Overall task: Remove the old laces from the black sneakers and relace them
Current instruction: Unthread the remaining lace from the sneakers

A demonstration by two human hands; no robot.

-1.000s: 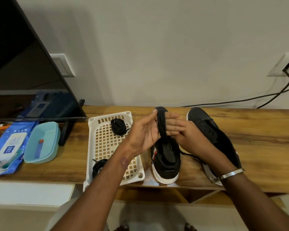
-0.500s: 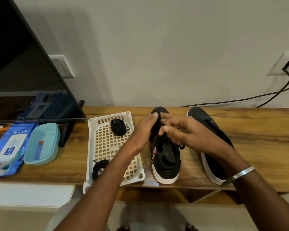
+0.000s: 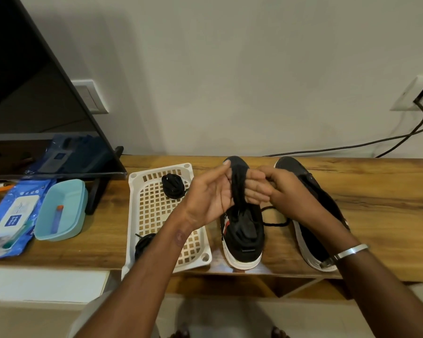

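Two black sneakers stand on the wooden worktop (image 3: 352, 191), toes toward the wall. The left sneaker (image 3: 242, 230) sits just beside the white lattice tray (image 3: 156, 211); the right sneaker (image 3: 310, 215) is partly hidden by the right forearm.

Left hand (image 3: 213, 193): raised over the left sneaker, palm turned toward the right hand, fingers nearly straight. A bundle of black lace (image 3: 237, 189) runs down across its fingers. The grip is largely spread, with the thumb tip at the top of the bundle.

Right hand (image 3: 279, 189): its fingers curl against the lace bundle from the right side. The grip pinches the lace. A loose run of lace loops over the worktop between the two sneakers.

Difference from 0.5 s ago: both hands have lifted slightly and the left palm has opened. The lace bundle, then bunched low at the shoe's throat, now stands out as an upright strand between the hands. More of the loose loop lies exposed beside the left sneaker. The right forearm has shifted right, covering more of the right sneaker.

The tray carries two coiled black laces: one at the far end (image 3: 172, 189), one at the near end (image 3: 144, 242). A teal container (image 3: 64, 208) and a blue wipes pack (image 3: 7, 215) lie to the left.
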